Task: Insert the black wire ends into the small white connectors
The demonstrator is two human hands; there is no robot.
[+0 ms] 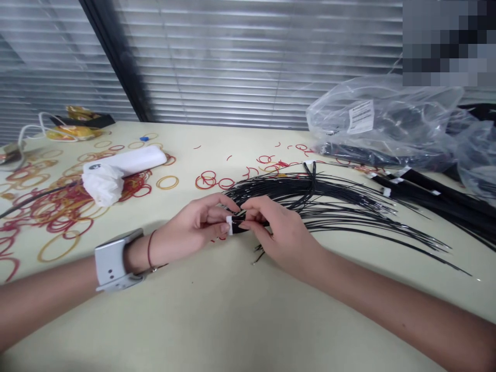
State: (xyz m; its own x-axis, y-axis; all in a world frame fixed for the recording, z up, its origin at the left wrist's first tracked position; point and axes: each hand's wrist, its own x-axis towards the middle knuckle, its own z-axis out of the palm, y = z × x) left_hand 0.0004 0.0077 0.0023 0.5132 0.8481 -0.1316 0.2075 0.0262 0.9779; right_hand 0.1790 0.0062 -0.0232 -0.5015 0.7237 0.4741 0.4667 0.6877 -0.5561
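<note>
Many thin black cables (341,192) with metal tips lie fanned across the table, mostly to the right of my hands. Near the middle, my left hand (201,222) pinches the end of a black cable piece with a white connector (230,225). My right hand (281,232) closes its thumb and index finger on the same black piece, just right of the connector. The fingertips of both hands almost touch. A black cable loop with a white end (309,164) lies over the bundle behind my right hand.
Red and yellow rubber bands (77,206) are scattered at the left around a white roll (143,159) and crumpled tissue (103,185). Clear plastic bags (383,124) and black sleeved cables (445,199) occupy the right. Window blinds stand behind the table (217,310).
</note>
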